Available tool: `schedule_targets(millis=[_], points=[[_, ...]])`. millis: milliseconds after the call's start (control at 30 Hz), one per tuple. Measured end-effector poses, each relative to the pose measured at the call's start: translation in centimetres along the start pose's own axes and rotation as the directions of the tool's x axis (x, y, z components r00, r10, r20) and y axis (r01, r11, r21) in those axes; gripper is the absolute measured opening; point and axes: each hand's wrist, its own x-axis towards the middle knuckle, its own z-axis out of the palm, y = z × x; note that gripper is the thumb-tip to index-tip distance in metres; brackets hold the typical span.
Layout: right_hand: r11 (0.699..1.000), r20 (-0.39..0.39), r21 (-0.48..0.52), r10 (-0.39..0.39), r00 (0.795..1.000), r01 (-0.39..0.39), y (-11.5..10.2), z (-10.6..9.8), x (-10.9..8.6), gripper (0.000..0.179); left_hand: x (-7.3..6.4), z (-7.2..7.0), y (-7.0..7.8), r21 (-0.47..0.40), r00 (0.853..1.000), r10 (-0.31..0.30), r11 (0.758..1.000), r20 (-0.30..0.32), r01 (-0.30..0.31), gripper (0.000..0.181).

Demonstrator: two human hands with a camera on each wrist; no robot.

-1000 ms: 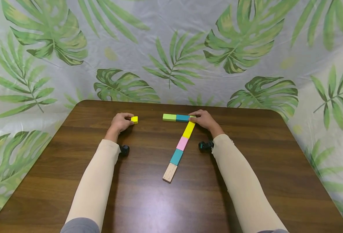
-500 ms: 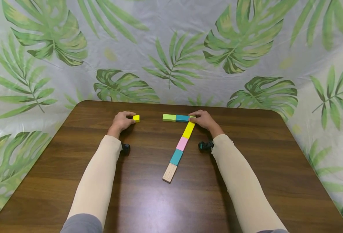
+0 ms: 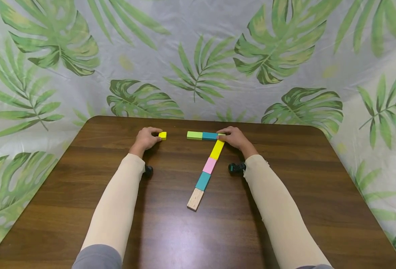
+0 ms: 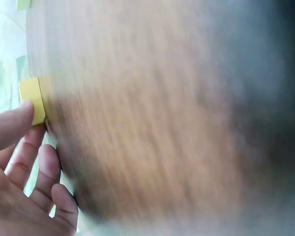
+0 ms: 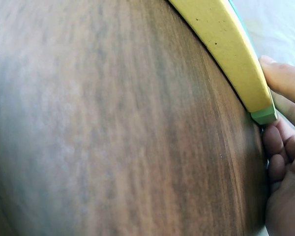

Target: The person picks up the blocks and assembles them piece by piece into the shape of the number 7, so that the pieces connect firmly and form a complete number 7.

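Note:
My left hand [image 3: 146, 138] pinches a small yellow block [image 3: 163, 136] between thumb and fingers near the table's far edge; the left wrist view shows the thumb across this block's face. Farther right, a line of blocks runs along that edge: a light green block [image 3: 195, 135], a blue block [image 3: 209, 136] and a green block [image 5: 264, 116] at the right end. My right hand [image 3: 236, 138] holds the green block at the corner, largely covering it. From there a yellow block [image 3: 217, 150], pink block [image 3: 209, 165], teal block [image 3: 202, 181] and plain wooden block [image 3: 195, 199] slant toward me.
The brown wooden table [image 3: 285, 194] has rounded far corners. Behind it hangs a cloth [image 3: 214, 22] printed with green leaves. A dark camera [image 3: 236, 168] is strapped at the right wrist, and another camera [image 3: 149, 171] at the left.
My left hand has slid right with the yellow block, toward the light green block, narrowing the gap. My right hand and the rows of blocks have stayed put.

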Motion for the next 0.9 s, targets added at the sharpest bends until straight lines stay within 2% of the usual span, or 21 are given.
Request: schedule_targets(millis=[233,400,733,900], points=[[1.000,-0.011,0.006,-0.004,1.000,0.004,-0.1,0.1,0.0,0.042,-0.1,0.2,0.5,0.024,1.000,0.030,0.999,0.005,-0.030,0.045],[1.000,-0.010,0.006,-0.003,1.000,0.003,0.0,0.2,-0.1,0.042,-0.1,0.8,1.1,0.029,0.999,0.054,0.998,-0.002,-0.054,0.045],[1.000,-0.020,0.009,-0.006,1.000,0.007,0.0,0.2,-0.1,0.042,0.0,1.8,2.9,0.001,0.999,0.044,0.999,0.009,-0.044,0.043],[1.000,-0.026,0.004,-0.002,1.000,0.002,-0.1,0.2,-0.1,0.042,0.5,2.3,3.1,0.005,0.999,0.048,0.999,0.002,-0.048,0.043]])
